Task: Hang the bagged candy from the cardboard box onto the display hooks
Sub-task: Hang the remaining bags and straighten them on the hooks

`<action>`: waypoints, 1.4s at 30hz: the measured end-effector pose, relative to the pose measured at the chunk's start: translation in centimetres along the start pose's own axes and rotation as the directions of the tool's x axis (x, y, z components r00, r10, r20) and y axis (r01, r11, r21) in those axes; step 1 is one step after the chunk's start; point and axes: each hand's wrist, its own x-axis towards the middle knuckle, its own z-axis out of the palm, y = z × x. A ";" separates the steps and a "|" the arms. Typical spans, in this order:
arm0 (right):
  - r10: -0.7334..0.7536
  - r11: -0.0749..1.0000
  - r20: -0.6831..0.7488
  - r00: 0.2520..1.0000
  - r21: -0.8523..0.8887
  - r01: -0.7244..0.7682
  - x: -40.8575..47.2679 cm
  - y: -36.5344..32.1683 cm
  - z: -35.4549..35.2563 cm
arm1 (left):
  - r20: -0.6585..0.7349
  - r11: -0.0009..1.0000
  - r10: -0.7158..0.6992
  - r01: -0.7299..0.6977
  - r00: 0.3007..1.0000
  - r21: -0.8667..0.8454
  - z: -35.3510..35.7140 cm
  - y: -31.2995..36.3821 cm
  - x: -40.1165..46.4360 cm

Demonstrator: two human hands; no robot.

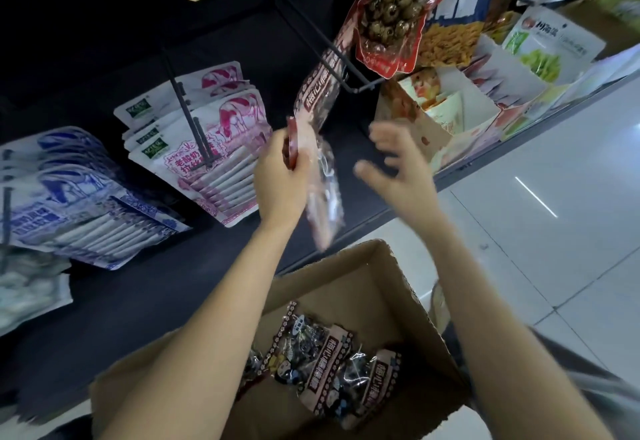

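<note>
My left hand (280, 176) grips a pink-and-clear candy bag (323, 193) by its upper edge, and the bag hangs blurred below my fingers. A second candy bag (320, 93) hangs on a black display hook (329, 44) just above it. My right hand (398, 162) hovers to the right of the held bag with its fingers spread and holds nothing. Below, the open cardboard box (398, 287) holds several more candy bags (322, 360).
Pink milk-candy packs (214, 141) and blue packs (79, 193) hang on hooks to the left. Red snack bags (391, 13) and other packets hang at the upper right, with boxed goods (467, 103) on the shelf. White floor tiles (554, 231) lie at the right.
</note>
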 end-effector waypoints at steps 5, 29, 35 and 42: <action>0.033 0.978 0.211 0.977 -0.208 0.011 -9.5 -1.1 1.6 | 0.293 0.688 -0.501 0.580 0.814 -0.435 1.6 1.2 -2.7; 0.143 0.973 0.012 0.990 0.180 -0.143 9.3 -2.5 -4.9 | 0.123 0.986 0.059 -0.078 0.991 0.149 0.5 5.5 4.3; 0.161 0.987 -0.008 0.987 -0.007 -0.161 12.1 -0.8 -3.5 | 0.077 0.968 0.070 -0.087 0.995 0.238 1.3 4.2 5.7; -0.111 0.855 -0.154 0.982 -0.519 0.015 16.6 -1.4 -2.2 | -0.040 0.735 0.332 -0.231 0.943 0.637 1.0 3.9 10.0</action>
